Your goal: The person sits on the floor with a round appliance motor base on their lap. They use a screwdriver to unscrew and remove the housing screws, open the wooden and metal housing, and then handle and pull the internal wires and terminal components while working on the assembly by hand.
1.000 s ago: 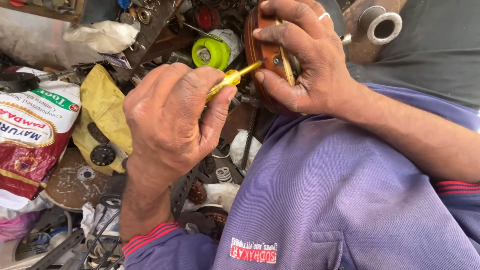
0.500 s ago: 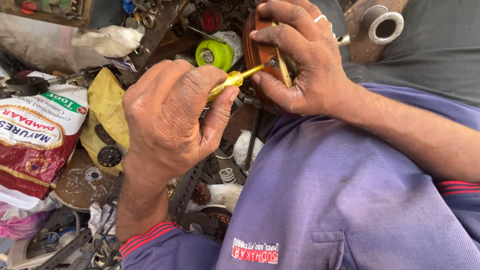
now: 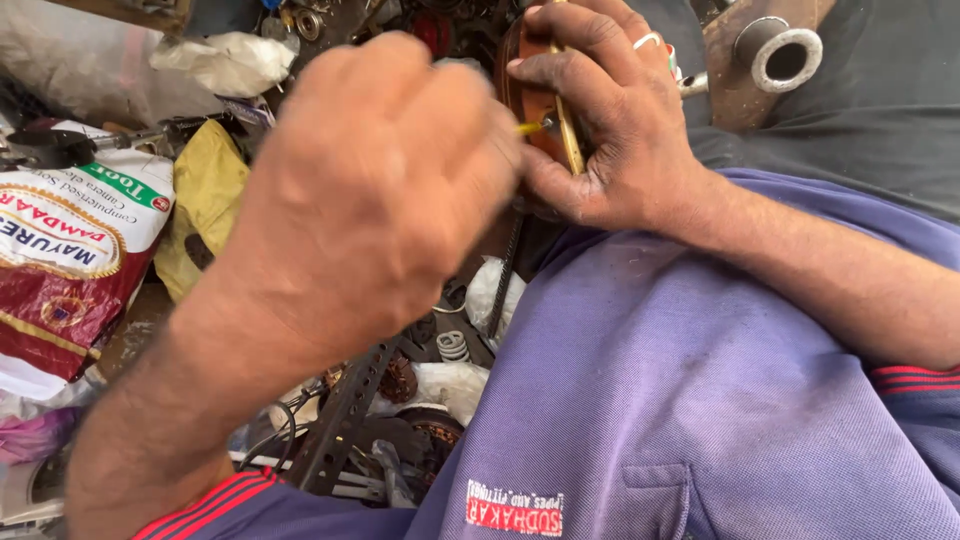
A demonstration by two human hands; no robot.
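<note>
While the left hand is balled tight round a thin yellow tool, only the tool's tip shows past the knuckles — the handle is buried in the fist, so what kind of tool it is can't be told for sure. That tip meets the brown round part just beside its brass-coloured rim. The right hand has the part clamped: fingers curled over the top edge, thumb pressing from below, a ring on one finger. The part sits up near the top of the view, above the lap, over the purple shirt.

To do this well, I'd judge: keep the right-hand grip firm w/ the thumb as a brace, so the part doesn't twist when the tip bears on it. Keep the tool square to the spot — a slanted tip is apt to slip off toward the right fingers, which lie v. close to it. Small wrist turns, not arm force.

Below and around lie metal scraps, a coil spring, a perforated steel angle, a yellow cloth, a red-and-white printed bag and a pipe end at top right. Anything dropped there would be hard to find, so hold the part over the lap.
</note>
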